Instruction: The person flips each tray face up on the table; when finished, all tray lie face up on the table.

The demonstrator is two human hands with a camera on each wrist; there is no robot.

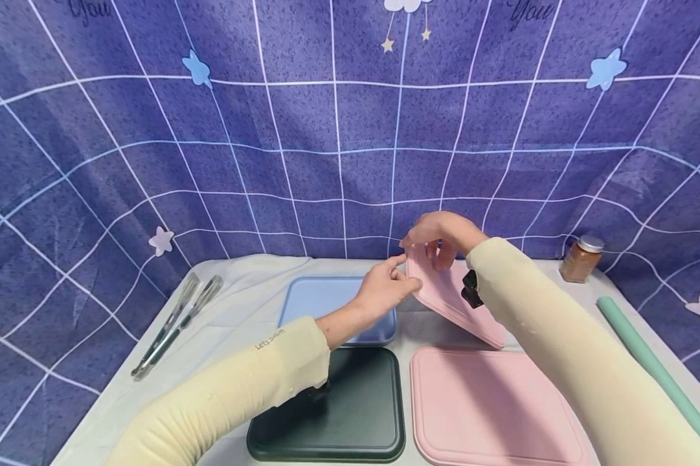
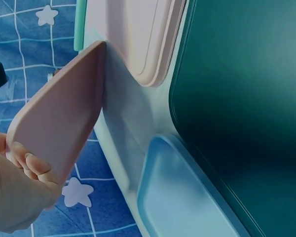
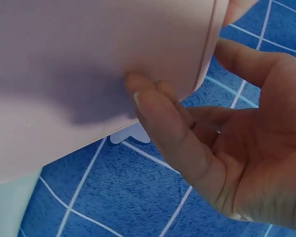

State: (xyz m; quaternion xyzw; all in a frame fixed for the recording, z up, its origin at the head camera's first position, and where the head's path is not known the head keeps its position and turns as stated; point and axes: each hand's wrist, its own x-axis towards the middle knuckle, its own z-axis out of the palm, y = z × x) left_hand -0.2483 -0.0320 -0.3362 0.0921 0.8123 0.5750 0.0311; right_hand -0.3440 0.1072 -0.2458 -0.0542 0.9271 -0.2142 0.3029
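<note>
A pink tray stands tilted at the back, its left edge lifted and its lower right corner down near the cloth. My left hand pinches that raised edge, and in the left wrist view its fingers curl against the tray's face. At the far left corner, my right hand grips the same tray; the right wrist view shows the thumb by the rim and fingers against the face. A second pink tray lies flat in front of it.
A dark green tray lies beneath my left forearm, with a light blue tray behind it. Metal tongs lie at the left. At the right are a spice jar and a green rod. A blue curtain hangs behind.
</note>
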